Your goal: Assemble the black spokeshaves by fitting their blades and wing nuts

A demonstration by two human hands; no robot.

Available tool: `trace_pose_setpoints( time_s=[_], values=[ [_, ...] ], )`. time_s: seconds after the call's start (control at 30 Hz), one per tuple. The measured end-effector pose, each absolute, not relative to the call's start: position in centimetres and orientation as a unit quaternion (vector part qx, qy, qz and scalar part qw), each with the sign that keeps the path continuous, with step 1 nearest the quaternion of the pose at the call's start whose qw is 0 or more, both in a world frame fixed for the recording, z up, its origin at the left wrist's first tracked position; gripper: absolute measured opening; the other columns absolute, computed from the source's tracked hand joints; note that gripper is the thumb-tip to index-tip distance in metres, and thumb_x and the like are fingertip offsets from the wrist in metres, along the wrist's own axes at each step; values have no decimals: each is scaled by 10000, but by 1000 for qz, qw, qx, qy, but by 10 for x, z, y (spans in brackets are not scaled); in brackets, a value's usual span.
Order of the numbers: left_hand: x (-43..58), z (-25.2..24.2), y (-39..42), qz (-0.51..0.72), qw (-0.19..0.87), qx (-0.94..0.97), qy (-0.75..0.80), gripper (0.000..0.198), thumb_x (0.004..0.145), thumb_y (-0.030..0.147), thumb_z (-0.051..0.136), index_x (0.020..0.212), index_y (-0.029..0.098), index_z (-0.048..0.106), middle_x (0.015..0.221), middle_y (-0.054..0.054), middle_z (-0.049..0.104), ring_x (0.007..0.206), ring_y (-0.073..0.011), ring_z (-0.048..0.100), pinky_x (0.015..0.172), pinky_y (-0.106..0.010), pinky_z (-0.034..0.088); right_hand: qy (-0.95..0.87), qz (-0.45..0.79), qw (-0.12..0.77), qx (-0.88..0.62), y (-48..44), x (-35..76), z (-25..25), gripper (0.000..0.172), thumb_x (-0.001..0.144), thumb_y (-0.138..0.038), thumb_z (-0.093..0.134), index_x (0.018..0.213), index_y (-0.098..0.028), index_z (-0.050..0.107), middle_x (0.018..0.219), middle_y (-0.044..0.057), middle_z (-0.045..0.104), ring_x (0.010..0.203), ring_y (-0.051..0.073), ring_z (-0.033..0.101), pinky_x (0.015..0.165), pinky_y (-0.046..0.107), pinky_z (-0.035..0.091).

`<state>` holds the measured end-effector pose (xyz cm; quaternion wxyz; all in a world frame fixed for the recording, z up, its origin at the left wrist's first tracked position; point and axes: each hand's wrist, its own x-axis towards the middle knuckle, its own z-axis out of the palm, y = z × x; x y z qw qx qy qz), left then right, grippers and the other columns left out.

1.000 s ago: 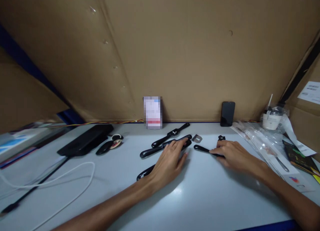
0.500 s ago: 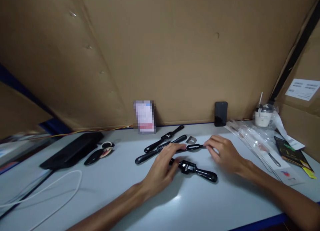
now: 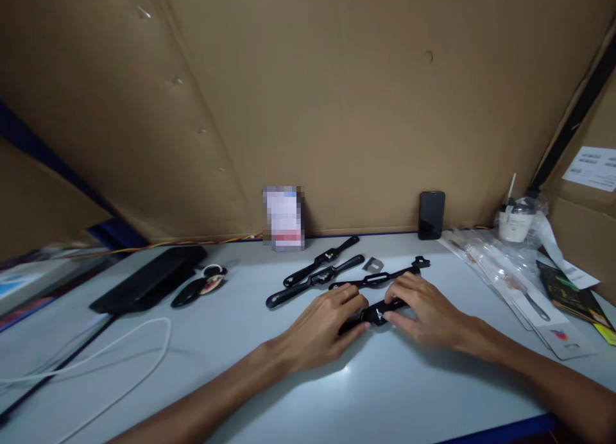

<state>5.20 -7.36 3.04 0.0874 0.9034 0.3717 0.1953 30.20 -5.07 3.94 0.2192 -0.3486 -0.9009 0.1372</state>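
Behind the held watch [image 3: 373, 314], more watches [image 3: 317, 278].

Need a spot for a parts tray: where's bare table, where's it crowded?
Bare: pale grey table between the forearms at the near edge, and between the white cable and the left hand. Crowded: loose black watches behind the black smartwatch that left and right hand grip; clear plastic packets far right.
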Motion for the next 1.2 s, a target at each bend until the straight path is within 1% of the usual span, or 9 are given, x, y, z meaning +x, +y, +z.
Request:
trace_pose_setpoints(
  time_s=[0.23, 0.37, 0.43, 0.57, 0.63, 0.8, 1.03, 1.1, 1.2],
  values=[
    [54, 28, -76, 184, 119, 893, 394, 151, 978, 293, 599, 1096, 199, 591, 952, -48, 652, 781, -218, 609, 692, -344, 490, -864, 213, 299, -344, -59, 286, 21, 124, 895, -128, 714, 992, -205, 715, 1053, 58, 687, 1035, 239, 622, 942, 432, 504],
    [55, 28, -75, 183, 129, 894, 387, 117, 965, 263, 613, 1065, 202, 621, 916, -37, 644, 766, -212, 611, 683, -332, 491, -838, 280, 315, -347, -54, 285, 18, 404, 808, 90, 508, 845, -228, 755, 1051, 33, 709, 1062, 219, 646, 976, 435, 488],
    [55, 28, -75, 183, 130, 895, 386, 122, 962, 248, 616, 1073, 199, 635, 906, -36, 641, 757, -211, 613, 680, -332, 497, -823, 307, 333, -344, -53, 285, 21, 502, 760, 125, 442, 899, -234, 763, 1103, 31, 719, 1101, 212, 651, 1002, 429, 489],
    [53, 27, -75, 183, 122, 895, 389, 208, 976, 254, 616, 1172, 189, 642, 936, -47, 657, 757, -217, 631, 691, -346, 519, -821, 270, 367, -344, -58, 286, 29, 262, 907, -77, 617, 1115, -218, 690, 1129, 71, 712, 1098, 250, 645, 981, 452, 516],
    [52, 26, -75, 184, 121, 896, 385, 226, 992, 265, 607, 1202, 189, 641, 967, -56, 670, 780, -220, 643, 705, -351, 529, -845, 235, 344, -335, -57, 287, 30, 281, 883, -163, 724, 1153, -214, 661, 1143, 83, 704, 1105, 275, 629, 977, 478, 516],
    [51, 25, -73, 174, 119, 899, 383, 257, 1003, 258, 605, 1247, 183, 636, 968, -58, 670, 809, -229, 654, 726, -366, 542, -836, 114, 364, -395, -43, 294, 28, 534, 768, 74, 489, 1199, -202, 643, 1193, 109, 682, 1128, 291, 608, 989, 505, 496],
    [50, 24, -72, 185, 119, 902, 372, 250, 1012, 263, 600, 1245, 180, 639, 954, -57, 660, 796, -228, 645, 715, -365, 537, -868, 163, 356, -307, -50, 293, 38, 242, 920, -128, 631, 1148, -209, 653, 1145, 91, 678, 1133, 280, 577, 990, 480, 491],
    [49, 23, -72, 192, 122, 901, 369, 245, 1013, 264, 601, 1240, 184, 642, 969, -59, 665, 808, -230, 653, 717, -362, 538, -877, 193, 322, -301, -49, 292, 34, 361, 875, -164, 726, 1222, -209, 642, 1208, 99, 672, 1162, 286, 579, 997, 477, 497],
    [48, 22, -71, 195, 118, 902, 365, 243, 1007, 252, 604, 1238, 188, 646, 950, -50, 661, 800, -227, 654, 704, -348, 533, -860, 136, 329, -364, -39, 295, 30, 520, 822, 21, 588, 1293, -196, 624, 1238, 120, 664, 1182, 292, 578, 1022, 501, 482]
  ],
)
